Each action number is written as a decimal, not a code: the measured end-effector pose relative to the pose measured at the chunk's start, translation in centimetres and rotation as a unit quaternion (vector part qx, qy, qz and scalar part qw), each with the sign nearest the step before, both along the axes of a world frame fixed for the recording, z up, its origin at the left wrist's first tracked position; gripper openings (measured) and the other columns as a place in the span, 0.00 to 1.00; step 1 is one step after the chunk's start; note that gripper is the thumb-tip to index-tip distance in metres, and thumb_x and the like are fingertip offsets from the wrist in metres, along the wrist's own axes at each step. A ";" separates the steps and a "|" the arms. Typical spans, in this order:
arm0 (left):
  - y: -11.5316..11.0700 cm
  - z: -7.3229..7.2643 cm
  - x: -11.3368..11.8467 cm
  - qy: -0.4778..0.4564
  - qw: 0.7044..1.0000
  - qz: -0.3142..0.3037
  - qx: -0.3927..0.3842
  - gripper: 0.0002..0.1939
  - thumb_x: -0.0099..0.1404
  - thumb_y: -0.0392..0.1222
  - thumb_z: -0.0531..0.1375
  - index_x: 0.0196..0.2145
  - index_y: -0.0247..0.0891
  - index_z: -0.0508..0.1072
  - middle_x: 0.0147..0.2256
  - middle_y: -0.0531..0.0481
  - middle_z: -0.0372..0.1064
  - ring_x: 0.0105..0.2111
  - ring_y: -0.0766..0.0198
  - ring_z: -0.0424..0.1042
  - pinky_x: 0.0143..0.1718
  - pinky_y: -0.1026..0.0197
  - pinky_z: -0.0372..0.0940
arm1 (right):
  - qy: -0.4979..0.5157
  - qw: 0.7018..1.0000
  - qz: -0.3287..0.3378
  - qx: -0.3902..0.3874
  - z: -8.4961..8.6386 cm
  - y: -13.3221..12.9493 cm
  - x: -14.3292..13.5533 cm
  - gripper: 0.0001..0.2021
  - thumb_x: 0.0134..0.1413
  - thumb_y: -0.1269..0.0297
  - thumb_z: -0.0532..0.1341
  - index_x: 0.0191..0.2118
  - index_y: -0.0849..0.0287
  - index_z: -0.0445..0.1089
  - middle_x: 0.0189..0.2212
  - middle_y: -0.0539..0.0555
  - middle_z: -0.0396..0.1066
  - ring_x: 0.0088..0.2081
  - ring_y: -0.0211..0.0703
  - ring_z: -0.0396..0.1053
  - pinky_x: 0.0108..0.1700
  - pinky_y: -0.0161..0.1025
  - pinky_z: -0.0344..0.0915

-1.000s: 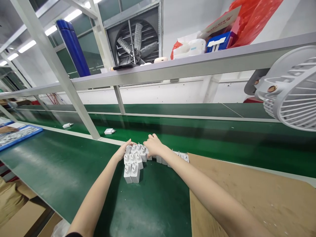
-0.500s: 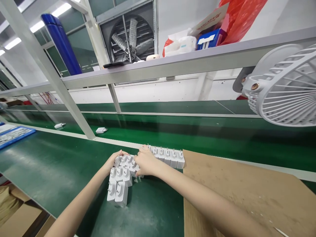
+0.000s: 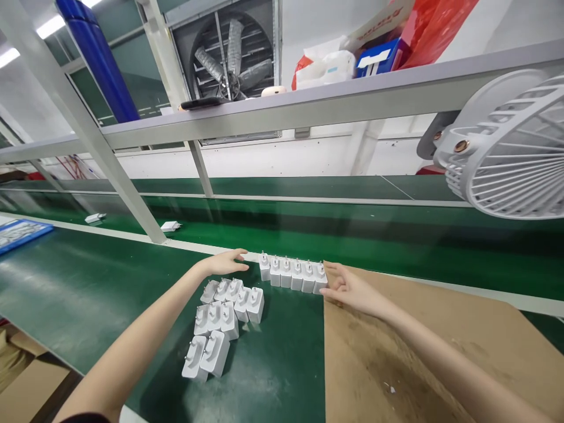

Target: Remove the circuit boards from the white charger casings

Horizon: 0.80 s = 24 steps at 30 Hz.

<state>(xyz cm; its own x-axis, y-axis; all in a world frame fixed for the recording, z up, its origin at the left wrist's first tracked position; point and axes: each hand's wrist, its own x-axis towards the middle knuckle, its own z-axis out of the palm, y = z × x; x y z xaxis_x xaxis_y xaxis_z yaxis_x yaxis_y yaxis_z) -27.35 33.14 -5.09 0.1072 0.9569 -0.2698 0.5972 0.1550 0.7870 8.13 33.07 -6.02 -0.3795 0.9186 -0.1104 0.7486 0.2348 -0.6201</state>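
Observation:
Several white plug chargers (image 3: 291,274) stand side by side in a straight row, prongs up, along the far edge of the green table. My left hand (image 3: 225,262) is open just off the row's left end, thumb and fingers apart, with nothing in it. At the other end, my right hand (image 3: 346,289) has its fingers loosely bent and parted, the tips at the last charger's side; whether they press on it I cannot tell. Nearer to me, a looser cluster of the same chargers (image 3: 220,317) stands in short, uneven groups with prongs up.
Brown cardboard (image 3: 432,335) covers the table's right side. Beyond the pale edge strip runs a green belt (image 3: 247,226), with two stray chargers (image 3: 171,226) at its left. A white fan (image 3: 515,147) hangs at right. A blue tray (image 3: 24,235) lies at far left.
My right hand has moved right from the cluster to the row's right end. My left hand has left the cluster and moved up and right to the row's left end.

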 end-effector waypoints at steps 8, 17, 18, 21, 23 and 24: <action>2.5 3.7 2.3 0.072 0.996 -0.057 -0.024 0.18 0.65 0.44 0.58 0.52 0.37 0.67 0.53 0.43 0.65 0.49 0.53 0.68 0.50 0.44 0.64 | 0.017 0.999 -0.009 -0.029 -1.0 0.0 -5.1 0.14 0.63 0.60 0.57 0.50 0.62 0.65 0.40 0.53 0.70 0.35 0.38 0.70 0.36 0.41 0.70; -9.6 2.3 -4.2 0.039 0.990 0.114 -0.075 0.42 0.60 0.70 0.42 0.57 0.32 0.62 0.47 0.34 0.67 0.39 0.51 0.72 0.42 0.49 0.67 | 0.026 0.994 0.100 -0.019 -0.6 -6.4 -8.2 0.22 0.62 0.59 0.58 0.59 0.60 0.56 0.33 0.50 0.69 0.31 0.39 0.69 0.35 0.41 0.69; -10.1 1.8 -3.9 0.025 0.991 0.106 -0.079 0.41 0.60 0.70 0.43 0.55 0.32 0.63 0.45 0.37 0.68 0.39 0.52 0.72 0.43 0.52 0.67 | 0.035 0.993 0.111 -0.021 -0.8 -6.8 -9.0 0.24 0.60 0.59 0.59 0.59 0.60 0.56 0.33 0.50 0.69 0.32 0.39 0.70 0.36 0.42 0.69; -9.6 1.1 -2.3 -0.006 0.994 0.078 -0.081 0.36 0.60 0.68 0.46 0.50 0.36 0.68 0.43 0.43 0.68 0.40 0.56 0.70 0.44 0.56 0.66 | 0.059 0.990 0.129 -0.024 -1.2 -7.2 -10.6 0.29 0.56 0.57 0.63 0.60 0.59 0.55 0.38 0.53 0.69 0.34 0.41 0.70 0.37 0.43 0.70; -8.4 1.2 -0.9 -0.015 0.994 0.060 -0.088 0.34 0.59 0.68 0.48 0.47 0.36 0.69 0.40 0.45 0.68 0.38 0.57 0.70 0.43 0.56 0.66 | 0.072 0.990 0.123 -0.018 -1.4 -7.1 -10.7 0.27 0.58 0.58 0.61 0.60 0.58 0.55 0.41 0.54 0.69 0.36 0.41 0.70 0.38 0.44 0.70; -7.8 1.3 -0.2 -0.019 0.994 0.049 -0.093 0.34 0.58 0.68 0.49 0.47 0.36 0.69 0.38 0.46 0.68 0.37 0.58 0.71 0.43 0.56 0.67 | 0.076 0.990 0.116 -0.014 -1.6 -7.1 -10.4 0.25 0.60 0.58 0.60 0.60 0.58 0.55 0.42 0.54 0.68 0.37 0.42 0.70 0.39 0.44 0.70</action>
<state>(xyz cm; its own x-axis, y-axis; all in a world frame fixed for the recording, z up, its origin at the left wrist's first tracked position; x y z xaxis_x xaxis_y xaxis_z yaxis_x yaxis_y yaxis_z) -27.57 25.34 -3.74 0.0289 0.8972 -0.4408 0.5421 0.3564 0.7610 -2.26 26.01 -7.61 -0.5937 0.8025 -0.0591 0.5739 0.3708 -0.7302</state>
